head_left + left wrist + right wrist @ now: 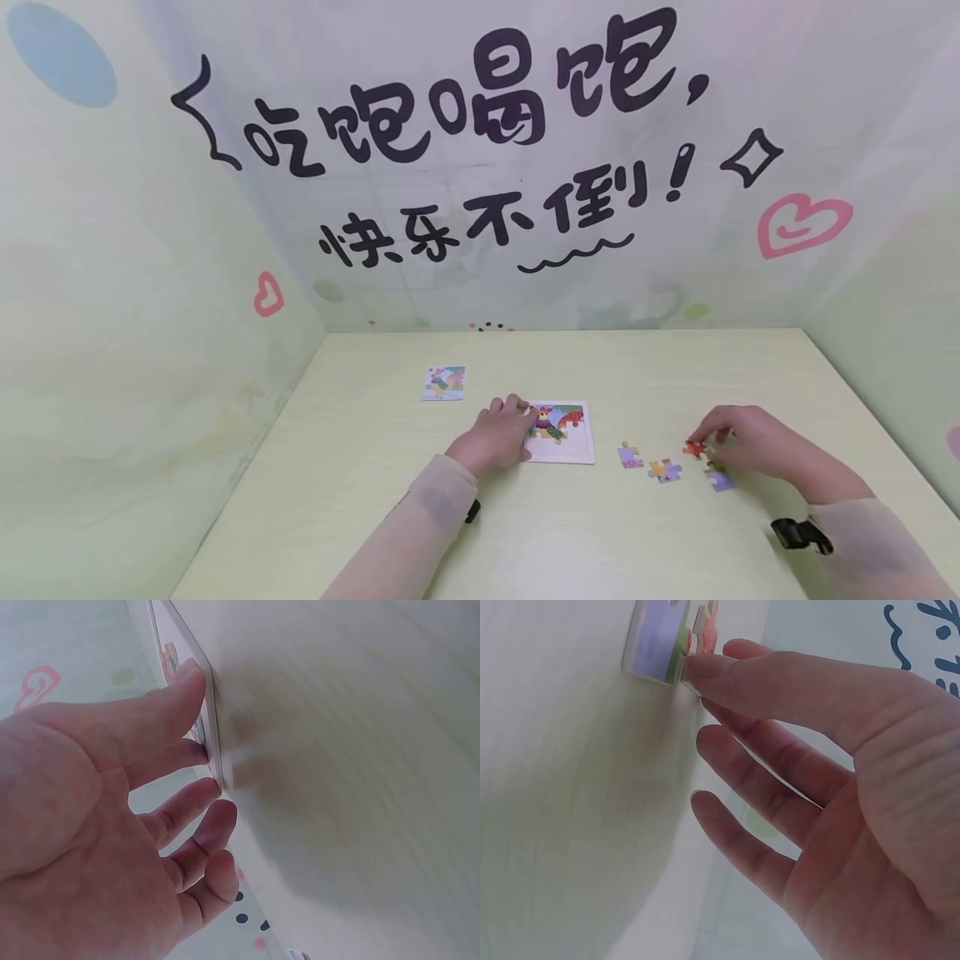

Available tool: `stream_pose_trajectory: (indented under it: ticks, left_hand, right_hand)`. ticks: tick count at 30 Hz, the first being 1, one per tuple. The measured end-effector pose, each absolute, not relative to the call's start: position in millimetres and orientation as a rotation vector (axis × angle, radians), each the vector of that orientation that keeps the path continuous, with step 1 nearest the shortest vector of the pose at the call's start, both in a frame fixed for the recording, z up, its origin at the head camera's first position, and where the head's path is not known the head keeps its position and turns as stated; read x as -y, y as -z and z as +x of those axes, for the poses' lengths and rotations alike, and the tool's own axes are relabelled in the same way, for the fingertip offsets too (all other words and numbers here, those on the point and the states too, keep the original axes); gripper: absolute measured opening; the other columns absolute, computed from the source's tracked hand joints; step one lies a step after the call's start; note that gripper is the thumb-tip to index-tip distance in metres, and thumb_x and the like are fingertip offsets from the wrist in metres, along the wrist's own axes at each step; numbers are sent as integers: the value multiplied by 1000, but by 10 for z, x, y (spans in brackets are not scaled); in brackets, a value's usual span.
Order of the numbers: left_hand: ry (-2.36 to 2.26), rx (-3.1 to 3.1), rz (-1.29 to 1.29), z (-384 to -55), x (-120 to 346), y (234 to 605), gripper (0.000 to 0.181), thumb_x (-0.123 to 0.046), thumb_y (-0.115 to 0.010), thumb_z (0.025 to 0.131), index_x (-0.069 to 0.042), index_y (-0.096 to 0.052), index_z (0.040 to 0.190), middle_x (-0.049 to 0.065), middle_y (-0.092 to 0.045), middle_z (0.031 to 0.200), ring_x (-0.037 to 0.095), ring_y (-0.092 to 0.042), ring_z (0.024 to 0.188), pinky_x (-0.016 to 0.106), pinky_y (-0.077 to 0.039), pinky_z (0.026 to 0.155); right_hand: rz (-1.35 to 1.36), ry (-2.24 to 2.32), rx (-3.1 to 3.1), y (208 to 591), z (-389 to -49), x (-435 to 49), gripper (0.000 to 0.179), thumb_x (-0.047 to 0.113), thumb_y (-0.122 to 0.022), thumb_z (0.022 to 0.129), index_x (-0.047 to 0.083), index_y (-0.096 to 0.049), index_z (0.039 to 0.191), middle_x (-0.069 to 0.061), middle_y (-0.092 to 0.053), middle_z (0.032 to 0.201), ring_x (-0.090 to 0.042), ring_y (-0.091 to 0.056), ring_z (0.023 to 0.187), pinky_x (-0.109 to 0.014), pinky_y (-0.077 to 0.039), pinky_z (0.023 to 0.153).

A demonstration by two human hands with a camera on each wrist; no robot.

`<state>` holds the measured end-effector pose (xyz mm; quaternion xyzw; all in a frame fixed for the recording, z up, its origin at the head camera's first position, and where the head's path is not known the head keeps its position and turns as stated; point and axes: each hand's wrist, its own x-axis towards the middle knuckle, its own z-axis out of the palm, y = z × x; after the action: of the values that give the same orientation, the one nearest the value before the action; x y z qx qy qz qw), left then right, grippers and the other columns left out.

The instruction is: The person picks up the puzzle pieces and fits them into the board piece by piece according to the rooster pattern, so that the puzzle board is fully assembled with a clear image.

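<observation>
My left hand [498, 433] holds the left side of a white-framed puzzle tray [562, 455], which lies flat on the table. In the left wrist view the thumb lies over the tray's edge [213, 712], with the index finger beside it and the other fingers loosely bent. Part of a colourful rooster picture fills the tray's upper area; its lower area is bare white. Off to the right, my right hand [761, 446] pinches a red puzzle piece [693, 450] between thumb and index finger, low over the table. Just below it lies a purple-and-green puzzle piece [722, 480].
Between tray and right hand lie a purple puzzle piece [630, 456] and a yellow-and-purple one [665, 471]. A small rooster picture card [444, 383] sits at the back left. Printed cloth walls [480, 283] border the pale wooden table [360, 467].
</observation>
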<state>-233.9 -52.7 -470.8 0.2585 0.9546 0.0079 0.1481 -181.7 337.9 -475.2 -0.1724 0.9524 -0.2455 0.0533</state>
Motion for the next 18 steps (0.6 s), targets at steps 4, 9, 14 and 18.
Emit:
stream_pose_trajectory:
  ticks: [4, 9, 14, 18]
  left_hand:
    - [-28, -2744, 741, -2335, 521, 4692, 71, -37, -72, 97, -21, -42, 160, 3, -37, 161, 26, -41, 135, 43, -43, 108]
    - [-36, -2743, 735, -2334, 522, 4685, 71, -37, -72, 97, -21, -42, 160, 3, -36, 162, 26, -41, 137, 43, -43, 109]
    - [-35, -2743, 733, -2334, 521, 4690, 71, -36, -72, 97, -21, -42, 160, 3, -36, 162, 26, -41, 136, 43, -42, 109]
    - [-23, -2738, 738, -2335, 518, 4705, 71, -37, -71, 97, -21, -41, 160, 3, -36, 162, 26, -40, 135, 43, -42, 109]
  right_hand:
    - [-541, 745, -2906, 4753, -1807, -3398, 30, 3, -85, 74, 22, -81, 97, 5, -74, 102, -9, -60, 85, -26, -52, 71]
    - [-516, 736, -2927, 4756, -1799, -3397, 26, 6, -85, 75, 22, -81, 95, 7, -74, 99, -6, -58, 82, -25, -50, 69]
    - [-472, 725, -2935, 4769, -1795, -3400, 21, 10, -85, 77, 19, -80, 96, 8, -72, 95, -3, -51, 76, -23, -45, 64]
    - [-437, 700, -2945, 4798, -1797, -3395, 20, 12, -84, 79, 19, -80, 97, 8, -72, 94, -3, -47, 73, -23, -42, 61]
